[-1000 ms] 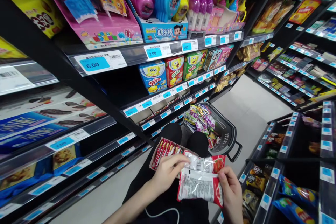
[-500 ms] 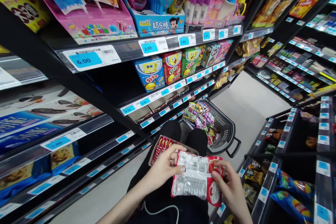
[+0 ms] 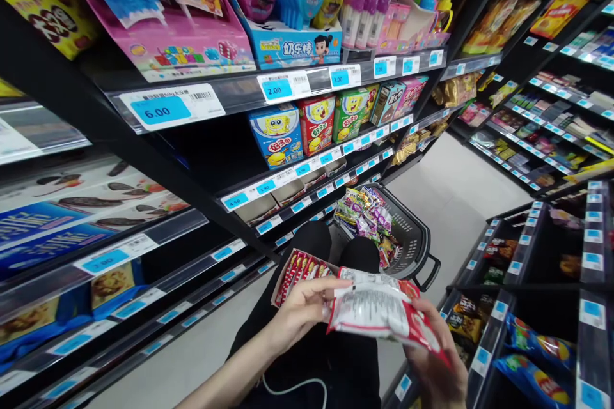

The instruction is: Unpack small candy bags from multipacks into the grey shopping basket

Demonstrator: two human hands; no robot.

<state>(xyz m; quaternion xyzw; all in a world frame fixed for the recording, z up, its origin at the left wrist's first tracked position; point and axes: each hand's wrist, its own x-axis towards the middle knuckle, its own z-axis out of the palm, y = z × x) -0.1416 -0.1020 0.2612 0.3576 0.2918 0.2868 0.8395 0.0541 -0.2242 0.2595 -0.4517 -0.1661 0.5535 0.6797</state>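
Note:
A red and white snack packet (image 3: 371, 307), back side up with grey print, is held above my lap. My left hand (image 3: 307, 303) pinches its left edge between thumb and fingers. Around its right end curls my right hand (image 3: 439, 351), partly behind the packet and blurred. An open cardboard box (image 3: 300, 271) with red and white striped packets standing in it rests on my lap, just behind my left hand. Beyond my knees, a dark grey shopping basket (image 3: 415, 233) on the floor holds a heap of small colourful packets (image 3: 364, 214).
A shelf rack on the left carries snack boxes (image 3: 275, 134) and candy displays (image 3: 297, 45). Black shelving with blue chip bags (image 3: 537, 358) stands close on the right. Grey floor (image 3: 446, 172) runs between them. A white cable (image 3: 297, 383) lies across my lap.
The packet has moved slightly right and tilted, its right end turning down and toward me. My right hand has shifted under its right end. More of the box shows now.

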